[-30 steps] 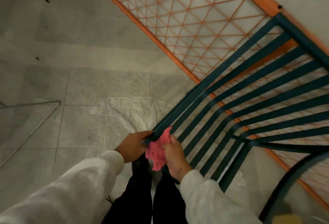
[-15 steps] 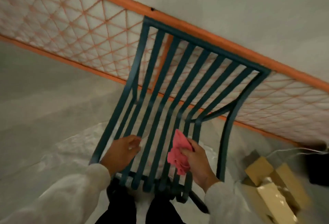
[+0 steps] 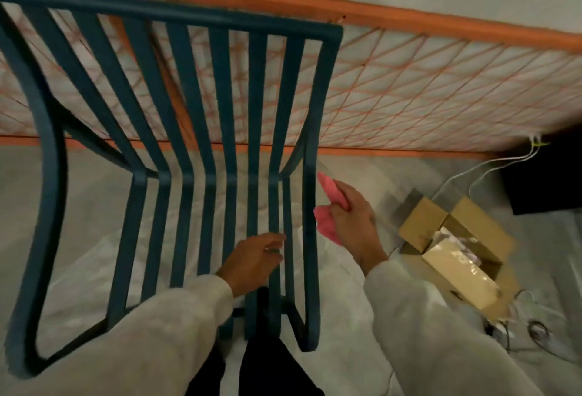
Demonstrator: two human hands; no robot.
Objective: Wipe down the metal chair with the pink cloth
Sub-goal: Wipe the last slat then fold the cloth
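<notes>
Hands [image 3: 252, 262] [image 3: 354, 222], pink cloth [image 3: 327, 226] at chair [image 3: 224, 106]; box [image 3: 423, 222] nearby

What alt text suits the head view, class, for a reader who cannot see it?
A person's right hand grips a pink cloth beside the side rail of a blue slatted metal chair, while the left hand touches a slat. An open cardboard box lies nearby.

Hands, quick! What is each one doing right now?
Left hand: open, fingers on the slats of the metal chair.
Right hand: holding the pink cloth, just beside the chair's edge.
</notes>
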